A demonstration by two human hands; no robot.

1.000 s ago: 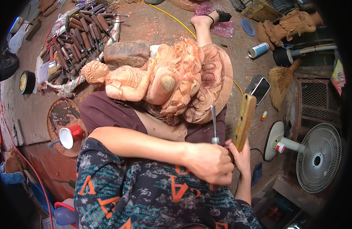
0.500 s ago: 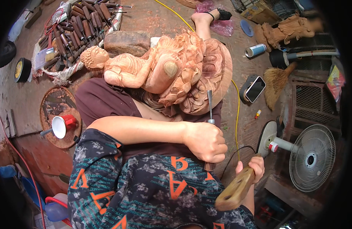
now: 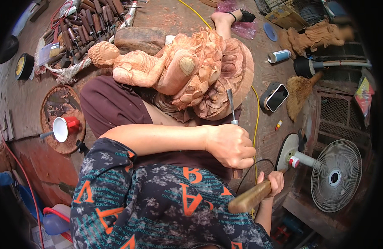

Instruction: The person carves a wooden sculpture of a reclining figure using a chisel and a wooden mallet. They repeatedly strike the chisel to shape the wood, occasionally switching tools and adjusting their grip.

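My left hand [image 3: 231, 146] is closed round the handle of a chisel [image 3: 232, 108], thumb side up. The chisel's metal blade points away from me, its tip over the round base of a carved wooden statue [image 3: 187, 72]; whether they touch I cannot tell. Lying on its side across my legs, the seated figure has its curly-haired head at the left and a petalled base at the right. My right hand [image 3: 273, 185] grips a flat wooden mallet [image 3: 249, 198] by its handle, below and right of the chisel, apart from it.
Many wooden-handled chisels [image 3: 89, 25] lie heaped at the far left. A wooden block [image 3: 139, 38] stands behind the statue. A round board [image 3: 50, 112] bears a red-and-white cup [image 3: 63, 129]. Rightward are a phone [image 3: 277, 98], a yellow cord [image 3: 257, 120], a broom [image 3: 301, 95] and a fan [image 3: 336, 176].
My left hand has shifted a little right with the chisel, whose blade leans more. My right hand has lifted slightly and turned the mallet, so its narrow edge faces up.
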